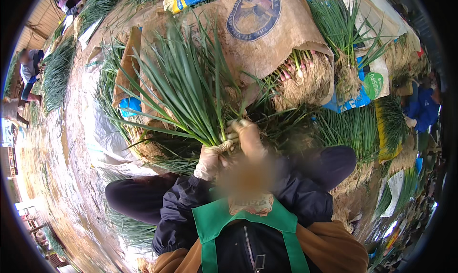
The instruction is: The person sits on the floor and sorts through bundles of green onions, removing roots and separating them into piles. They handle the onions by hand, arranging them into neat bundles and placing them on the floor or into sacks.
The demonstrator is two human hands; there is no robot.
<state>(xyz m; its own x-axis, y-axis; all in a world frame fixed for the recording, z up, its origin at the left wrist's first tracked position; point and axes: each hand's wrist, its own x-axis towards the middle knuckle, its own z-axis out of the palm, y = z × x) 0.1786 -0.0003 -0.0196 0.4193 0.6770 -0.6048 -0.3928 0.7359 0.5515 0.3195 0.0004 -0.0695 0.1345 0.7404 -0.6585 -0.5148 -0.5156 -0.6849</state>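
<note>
My left hand, in a pale glove, grips a bunch of green onions near its lower stems. The long green leaves fan up and to the left. My right hand, gloved too and blurred, is beside the bunch with its fingers curled at the pale stem ends. Whether those fingers hold a stem is unclear. A blurred patch below hides part of my hands and wrists. Just beyond, a burlap sack with printing covers a heap of green onions, whose pinkish bulbs and straw-coloured roots stick out at its right edge.
Loose green onions lie over bags at the upper right. A white plastic sheet covers the ground on the left. More heaps of green onions line the wet floor. Other people work at left and right.
</note>
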